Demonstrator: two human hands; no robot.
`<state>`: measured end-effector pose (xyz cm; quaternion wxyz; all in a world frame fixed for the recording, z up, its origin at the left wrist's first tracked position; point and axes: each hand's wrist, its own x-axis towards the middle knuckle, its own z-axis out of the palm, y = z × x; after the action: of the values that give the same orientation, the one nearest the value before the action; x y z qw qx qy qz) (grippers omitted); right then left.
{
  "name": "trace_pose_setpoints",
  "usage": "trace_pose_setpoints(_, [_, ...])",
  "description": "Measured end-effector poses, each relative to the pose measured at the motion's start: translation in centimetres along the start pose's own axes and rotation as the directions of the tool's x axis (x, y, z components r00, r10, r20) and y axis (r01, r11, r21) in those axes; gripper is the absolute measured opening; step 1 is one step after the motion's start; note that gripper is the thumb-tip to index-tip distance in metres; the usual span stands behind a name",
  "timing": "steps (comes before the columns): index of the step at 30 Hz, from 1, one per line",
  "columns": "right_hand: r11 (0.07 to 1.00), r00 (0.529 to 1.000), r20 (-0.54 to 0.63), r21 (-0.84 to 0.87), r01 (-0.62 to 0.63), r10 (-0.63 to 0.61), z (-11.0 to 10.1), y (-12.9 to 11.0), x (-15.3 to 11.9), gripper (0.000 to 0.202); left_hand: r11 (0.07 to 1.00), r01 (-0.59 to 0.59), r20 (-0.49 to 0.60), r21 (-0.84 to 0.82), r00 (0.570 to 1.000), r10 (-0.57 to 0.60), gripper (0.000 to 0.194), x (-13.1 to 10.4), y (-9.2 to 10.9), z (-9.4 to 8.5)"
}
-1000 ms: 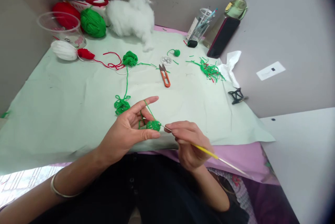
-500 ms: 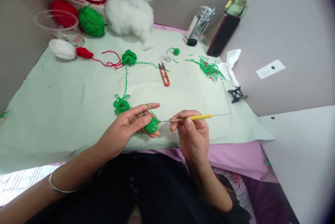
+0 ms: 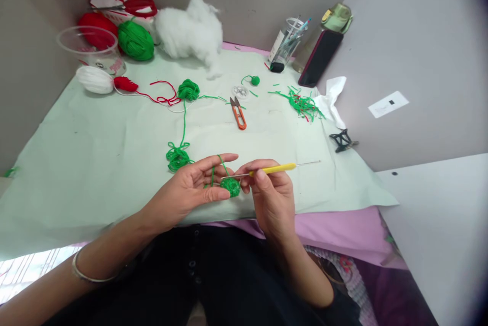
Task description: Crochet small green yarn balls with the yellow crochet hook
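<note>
Between thumb and fingers, my left hand (image 3: 190,183) pinches a small round green crochet piece (image 3: 231,187). Green yarn (image 3: 223,165) runs over its raised index finger down to the piece. My right hand (image 3: 272,191) grips a crochet hook (image 3: 272,169) by its yellow handle. The hook's thin metal tip lies across the top of the crochet piece, by the working yarn; whether it passes through a stitch I cannot tell. A loose tangle of green yarn (image 3: 178,157) rests beside my left hand, joined by a strand to a small green yarn bundle (image 3: 188,90) farther back.
Orange thread snips (image 3: 238,113) lie mid-table, near a small green ball (image 3: 255,80). Yarn scraps (image 3: 303,104), a phone (image 3: 320,59) and a black claw clip (image 3: 342,140) are at right. White stuffing (image 3: 188,28), yarn balls and a plastic cup (image 3: 87,41) stand at back left.
My right hand has moved left, bringing the hook's tip over the crochet piece. My left hand has shifted slightly right, its thumb now lower on the piece. The camera view has tilted a little.
</note>
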<state>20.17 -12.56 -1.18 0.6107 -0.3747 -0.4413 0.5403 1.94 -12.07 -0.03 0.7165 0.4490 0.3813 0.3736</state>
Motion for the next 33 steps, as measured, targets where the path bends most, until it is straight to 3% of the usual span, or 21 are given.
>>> trace_pose_setpoints(4, [0.998,0.997,-0.040,-0.020,0.065,-0.066,-0.08,-0.18,0.16,0.013,0.999,-0.015,-0.017,-0.029,1.000,0.015,0.053,-0.06,0.06,-0.14])
trace_pose_setpoints(7, [0.981,0.978,-0.091,-0.062,0.182,-0.187,-0.37,-0.43,-0.04,0.010,0.997,-0.022,-0.044,-0.075,0.999,0.019,0.033,-0.11,-0.09,-0.15])
trace_pose_setpoints(11, [0.960,0.964,-0.018,-0.095,0.264,-0.267,-0.55,-0.63,-0.51,0.012,0.989,-0.039,-0.052,-0.142,0.998,0.032,0.017,-0.11,-0.27,0.05])
trace_pose_setpoints(19, [0.934,0.949,0.018,-0.171,0.313,-0.315,-0.17,-0.41,-0.67,0.016,0.992,0.003,-0.031,-0.125,0.999,-0.007,0.016,-0.30,-0.48,-0.25])
trace_pose_setpoints(33, [0.894,0.937,0.052,-0.285,0.346,-0.346,-0.11,-0.58,-0.80,0.018,0.989,-0.039,-0.011,-0.146,0.999,0.038,0.014,-0.22,-0.65,-0.26])
